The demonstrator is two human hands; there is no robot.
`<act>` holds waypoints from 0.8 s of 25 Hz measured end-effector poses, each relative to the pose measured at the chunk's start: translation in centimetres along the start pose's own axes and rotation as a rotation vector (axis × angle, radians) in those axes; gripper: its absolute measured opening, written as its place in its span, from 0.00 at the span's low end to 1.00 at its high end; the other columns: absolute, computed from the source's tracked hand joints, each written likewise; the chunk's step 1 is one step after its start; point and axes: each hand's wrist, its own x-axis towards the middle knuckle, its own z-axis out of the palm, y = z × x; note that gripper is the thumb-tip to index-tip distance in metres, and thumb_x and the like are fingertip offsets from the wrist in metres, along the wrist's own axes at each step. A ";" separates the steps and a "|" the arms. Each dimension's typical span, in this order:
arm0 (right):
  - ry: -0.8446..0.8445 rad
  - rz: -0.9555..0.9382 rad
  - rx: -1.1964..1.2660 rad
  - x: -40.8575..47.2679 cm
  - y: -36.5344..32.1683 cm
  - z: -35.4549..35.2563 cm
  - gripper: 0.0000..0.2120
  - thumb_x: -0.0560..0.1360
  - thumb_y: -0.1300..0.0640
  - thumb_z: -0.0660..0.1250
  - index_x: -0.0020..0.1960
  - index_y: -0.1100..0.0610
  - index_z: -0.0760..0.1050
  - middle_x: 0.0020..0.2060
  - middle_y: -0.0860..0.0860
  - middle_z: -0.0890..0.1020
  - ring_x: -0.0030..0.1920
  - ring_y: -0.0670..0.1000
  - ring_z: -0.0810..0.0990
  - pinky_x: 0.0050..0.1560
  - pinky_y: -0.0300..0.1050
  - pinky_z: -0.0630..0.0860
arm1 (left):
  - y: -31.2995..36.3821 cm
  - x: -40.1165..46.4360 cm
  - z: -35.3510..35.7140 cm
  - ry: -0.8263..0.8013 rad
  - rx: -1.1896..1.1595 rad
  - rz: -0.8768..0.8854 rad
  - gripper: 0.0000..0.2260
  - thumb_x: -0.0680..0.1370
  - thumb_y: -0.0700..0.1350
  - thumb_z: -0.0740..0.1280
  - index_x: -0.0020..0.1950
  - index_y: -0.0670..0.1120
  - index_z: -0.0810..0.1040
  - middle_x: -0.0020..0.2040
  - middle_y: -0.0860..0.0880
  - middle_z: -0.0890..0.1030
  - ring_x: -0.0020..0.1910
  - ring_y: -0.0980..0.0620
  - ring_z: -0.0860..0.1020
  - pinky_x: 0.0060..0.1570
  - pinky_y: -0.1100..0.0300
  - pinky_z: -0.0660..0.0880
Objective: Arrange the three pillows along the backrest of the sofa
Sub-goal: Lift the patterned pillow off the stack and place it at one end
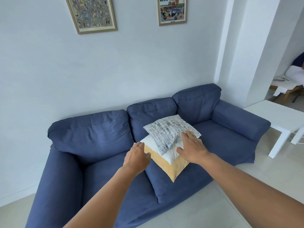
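Three pillows lie stacked on the middle seat of a blue three-seat sofa (102, 175). A yellow pillow (171, 170) is at the bottom, a white pillow (171, 154) lies on it, and a black-and-white patterned pillow (167, 129) is on top. My right hand (191, 148) rests flat, fingers spread, on the right front part of the stack, touching the patterned and white pillows. My left hand (137, 157) hovers at the stack's left corner with loosely curled fingers, close to the yellow pillow's edge. The three backrest cushions (92, 130) carry nothing.
A white table (283, 122) stands just right of the sofa's right armrest. Two framed pictures (92, 14) hang on the wall above. A pale tiled floor (230, 195) lies in front. Past a white pillar, a chair with white cloth (286, 83) is partly seen.
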 end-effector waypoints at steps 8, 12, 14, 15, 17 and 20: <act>-0.102 0.009 0.037 10.5 3.8 3.1 0.33 0.81 0.46 0.64 0.79 0.59 0.59 0.84 0.58 0.55 0.84 0.59 0.50 0.78 0.63 0.60 | -0.6 9.5 5.3 -0.119 -0.031 -0.093 0.25 0.83 0.50 0.62 0.78 0.42 0.68 0.80 0.47 0.68 0.71 0.44 0.75 0.63 0.49 0.76; -0.140 0.029 0.026 16.5 4.0 4.5 0.32 0.81 0.45 0.64 0.78 0.59 0.59 0.84 0.59 0.54 0.84 0.60 0.50 0.78 0.64 0.59 | -2.3 16.0 7.1 -0.110 0.015 -0.048 0.18 0.82 0.49 0.63 0.68 0.40 0.73 0.69 0.45 0.75 0.65 0.44 0.76 0.58 0.50 0.77; -0.158 0.022 0.008 19.3 4.2 5.0 0.34 0.81 0.44 0.63 0.80 0.59 0.57 0.84 0.59 0.54 0.84 0.60 0.51 0.79 0.64 0.59 | -2.4 18.7 7.5 -0.084 0.034 0.002 0.13 0.81 0.47 0.63 0.61 0.42 0.74 0.62 0.46 0.77 0.59 0.44 0.76 0.54 0.51 0.75; -0.161 0.019 -0.001 20.9 4.2 5.3 0.35 0.81 0.43 0.63 0.80 0.59 0.57 0.84 0.59 0.55 0.84 0.60 0.52 0.78 0.64 0.60 | -2.5 20.2 7.9 -0.083 0.023 0.014 0.11 0.81 0.47 0.63 0.60 0.42 0.74 0.61 0.46 0.77 0.60 0.44 0.76 0.54 0.51 0.74; -0.174 0.019 -0.003 23.4 4.1 5.7 0.37 0.81 0.43 0.63 0.81 0.60 0.55 0.84 0.59 0.55 0.84 0.59 0.51 0.79 0.63 0.60 | -3.0 22.9 8.7 -0.102 0.016 0.047 0.12 0.80 0.47 0.63 0.62 0.43 0.74 0.62 0.47 0.77 0.66 0.44 0.74 0.59 0.49 0.75; -0.202 0.042 0.018 26.3 4.6 6.4 0.39 0.82 0.44 0.62 0.84 0.60 0.50 0.85 0.57 0.50 0.85 0.58 0.46 0.80 0.63 0.56 | -3.2 26.8 9.7 -0.116 0.015 0.065 0.17 0.81 0.47 0.62 0.68 0.42 0.73 0.66 0.47 0.76 0.73 0.43 0.72 0.65 0.49 0.74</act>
